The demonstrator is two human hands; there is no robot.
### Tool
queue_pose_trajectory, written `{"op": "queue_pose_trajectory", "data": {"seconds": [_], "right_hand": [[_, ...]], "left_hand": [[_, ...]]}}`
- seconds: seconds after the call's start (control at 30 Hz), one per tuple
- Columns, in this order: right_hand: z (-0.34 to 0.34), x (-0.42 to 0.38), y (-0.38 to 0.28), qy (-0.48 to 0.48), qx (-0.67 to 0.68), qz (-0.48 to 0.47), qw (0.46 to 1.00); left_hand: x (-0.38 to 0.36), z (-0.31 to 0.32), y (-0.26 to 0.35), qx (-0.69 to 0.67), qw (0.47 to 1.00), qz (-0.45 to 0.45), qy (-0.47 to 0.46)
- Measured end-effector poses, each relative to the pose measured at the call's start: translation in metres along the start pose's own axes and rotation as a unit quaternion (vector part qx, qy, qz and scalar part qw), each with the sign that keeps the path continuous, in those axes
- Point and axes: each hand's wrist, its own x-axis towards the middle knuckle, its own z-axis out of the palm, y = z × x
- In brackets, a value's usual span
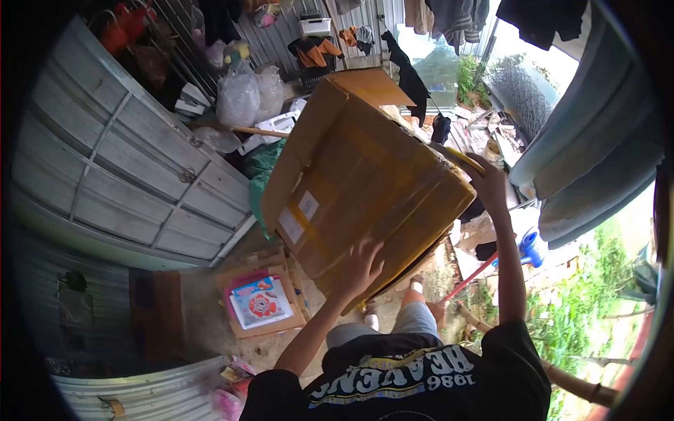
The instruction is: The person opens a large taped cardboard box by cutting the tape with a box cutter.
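Note:
A large brown cardboard box (365, 175) stands tilted in front of me, with an open flap (372, 85) at its far end. Yellowish tape runs over its side, and two white labels (298, 216) are stuck there. My left hand (364, 268) lies against the near side of the box, fingers spread. At the box's right upper edge, my right hand (489, 181) is closed on a slim yellow and dark object (465, 161). I cannot make out its exact kind.
Flattened cardboard (277, 326) with a blue-and-white printed packet (261, 303) lies on the floor at left. A white metal door (133, 154) stands left. Stuffed clear plastic bags (242, 95) are behind the box. Clothes (449, 21) hang overhead; a blue object (531, 247) is at right.

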Motion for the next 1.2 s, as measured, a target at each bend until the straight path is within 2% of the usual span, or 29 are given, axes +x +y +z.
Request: {"op": "queue_pose_trajectory", "data": {"seconds": [0.03, 0.07, 0.1, 0.17, 0.23, 0.33, 0.4, 0.47, 0.57, 0.7, 0.87, 1.2], "right_hand": [[0.005, 0.017, -0.003, -0.014, -0.029, -0.024, 0.999], [0.014, 0.035, 0.002, -0.004, 0.002, -0.086, 0.996], [0.023, 0.052, 0.007, -0.015, -0.029, -0.092, 0.995], [0.029, 0.078, -0.007, -0.049, -0.009, -0.148, 0.988], [0.035, 0.101, -0.01, -0.086, -0.04, -0.154, 0.984], [0.035, 0.116, -0.007, -0.116, 0.021, -0.205, 0.972], [0.03, 0.116, -0.008, -0.138, 0.022, -0.2, 0.97], [0.025, 0.119, -0.011, -0.165, 0.014, -0.191, 0.968], [0.025, 0.122, -0.006, -0.165, 0.056, -0.2, 0.964], [0.014, 0.109, -0.013, -0.207, 0.0, -0.18, 0.962], [-0.006, 0.089, -0.007, -0.218, -0.024, -0.19, 0.957], [-0.044, 0.039, -0.005, -0.191, -0.081, -0.157, 0.966]], "left_hand": [[0.021, 0.007, 0.007, -0.002, 0.999, -0.02, 0.043], [0.043, 0.013, 0.013, -0.005, 0.995, -0.041, 0.086], [0.067, 0.016, 0.02, -0.015, 0.994, -0.047, 0.095], [0.11, 0.018, 0.037, -0.045, 0.982, -0.053, 0.176], [0.15, 0.019, 0.046, -0.057, 0.976, -0.064, 0.199], [0.177, 0.011, 0.052, -0.019, 0.979, -0.048, 0.199], [0.177, 0.01, 0.055, 0.01, 0.983, -0.039, 0.179], [0.182, 0.011, 0.055, 0.055, 0.977, 0.049, 0.201], [0.177, 0.019, 0.053, 0.06, 0.979, 0.063, 0.183], [0.172, 0.029, 0.057, 0.082, 0.973, 0.083, 0.198], [0.172, 0.033, 0.056, 0.149, 0.943, 0.135, 0.266], [0.179, 0.025, 0.06, 0.145, 0.936, 0.166, 0.275]]}}
